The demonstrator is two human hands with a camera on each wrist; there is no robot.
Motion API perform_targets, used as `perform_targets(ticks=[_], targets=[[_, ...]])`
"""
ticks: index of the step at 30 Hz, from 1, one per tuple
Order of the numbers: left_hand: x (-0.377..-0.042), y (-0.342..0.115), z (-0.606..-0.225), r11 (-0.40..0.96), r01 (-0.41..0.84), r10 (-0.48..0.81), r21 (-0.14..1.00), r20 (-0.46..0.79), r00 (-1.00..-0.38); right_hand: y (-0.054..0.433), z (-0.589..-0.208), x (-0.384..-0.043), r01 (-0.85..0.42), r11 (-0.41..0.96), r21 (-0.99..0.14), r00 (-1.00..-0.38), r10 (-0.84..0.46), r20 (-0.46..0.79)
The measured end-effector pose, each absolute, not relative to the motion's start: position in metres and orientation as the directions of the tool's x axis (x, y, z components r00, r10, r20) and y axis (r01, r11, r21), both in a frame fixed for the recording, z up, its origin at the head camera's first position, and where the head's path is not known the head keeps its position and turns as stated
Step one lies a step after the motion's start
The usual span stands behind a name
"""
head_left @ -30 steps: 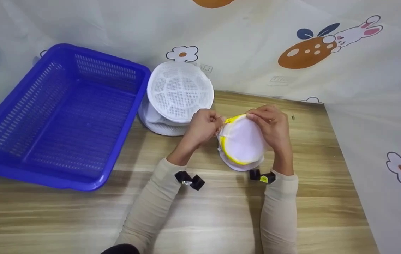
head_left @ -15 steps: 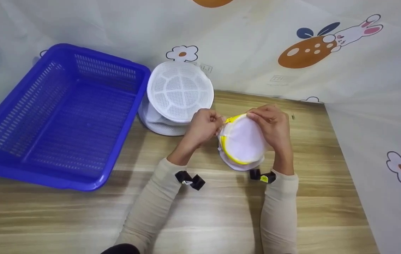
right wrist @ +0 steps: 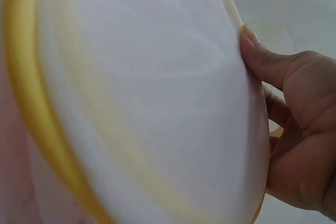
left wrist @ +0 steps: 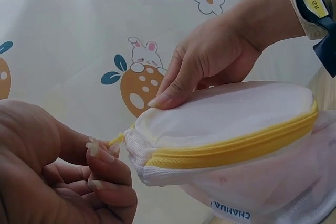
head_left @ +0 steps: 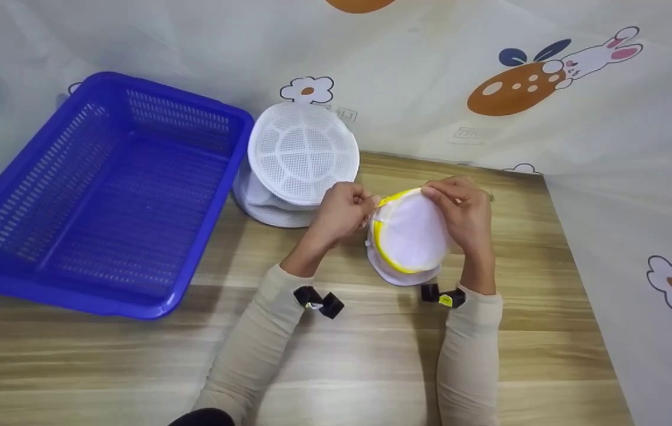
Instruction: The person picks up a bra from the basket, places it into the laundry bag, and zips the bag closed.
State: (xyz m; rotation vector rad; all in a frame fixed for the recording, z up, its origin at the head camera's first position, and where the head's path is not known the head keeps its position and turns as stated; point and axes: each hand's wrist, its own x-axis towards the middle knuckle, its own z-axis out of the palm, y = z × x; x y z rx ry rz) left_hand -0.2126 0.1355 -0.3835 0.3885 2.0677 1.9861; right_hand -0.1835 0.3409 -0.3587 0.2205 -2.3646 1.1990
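A round white mesh laundry bag [head_left: 414, 236] with a yellow zipper [left wrist: 236, 144] is held up in front of me, its lid tilted toward the head camera. My left hand [head_left: 342, 214] pinches the small yellow zipper pull [left wrist: 116, 139] at the bag's left edge. Across the top rim, the thumb and fingers of my right hand [head_left: 465, 216] grip the fabric; the right wrist view shows the thumb on the near face and other fingers behind. The zipper looks shut along the visible front. Below it, a label reading CHAHUA [left wrist: 231, 211] shows upside down.
More white mesh bags [head_left: 303, 155] are stacked behind my left hand, against the printed wall sheet [head_left: 407, 77]. A large blue plastic basket [head_left: 141, 201] stands at the left on the wood-grain table [head_left: 371, 367].
My right hand has moved slightly to the right, and the bag's lid has shifted a little with it. My left hand stays nearly still at the zipper pull.
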Motion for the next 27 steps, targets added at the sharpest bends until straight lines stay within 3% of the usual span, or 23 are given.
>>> perform_targets(ticks=[27], targets=[[-0.215,0.134,-0.385,0.001,0.011,0.378,1.0,0.01,-0.926,0.34,-0.367,-0.189,-0.248,0.575,-0.78,-0.878,0.206,0.431]])
